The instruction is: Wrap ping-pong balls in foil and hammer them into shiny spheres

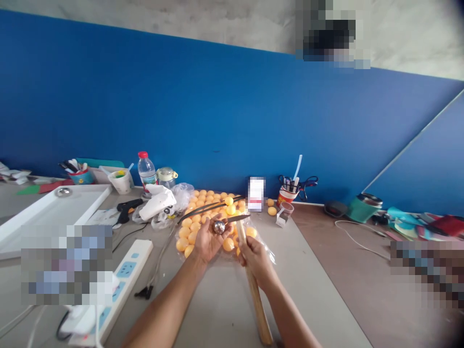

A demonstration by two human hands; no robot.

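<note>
My right hand (255, 253) is wrapped around the wooden handle of a hammer (259, 309), which slants up and away from me. At its top end a dark metal head (237, 218) lies crosswise, narrowing to the right. My left hand (207, 241) is turned palm up, its fingers curled around a shiny rounded metal end (219, 226) on the head's left side. Whether that end is one piece with the head I cannot tell. Behind and beneath both hands lie many orange balls (184, 232) in clear plastic, partly hidden by my hands.
A white power strip (139, 256), a black glue gun (127, 208), a white tray (103, 193) and a bottle (147, 169) stand left. A phone-like white panel (256, 193), a cup of pens and scissors (287, 194) and a teal mug (364, 208) are right.
</note>
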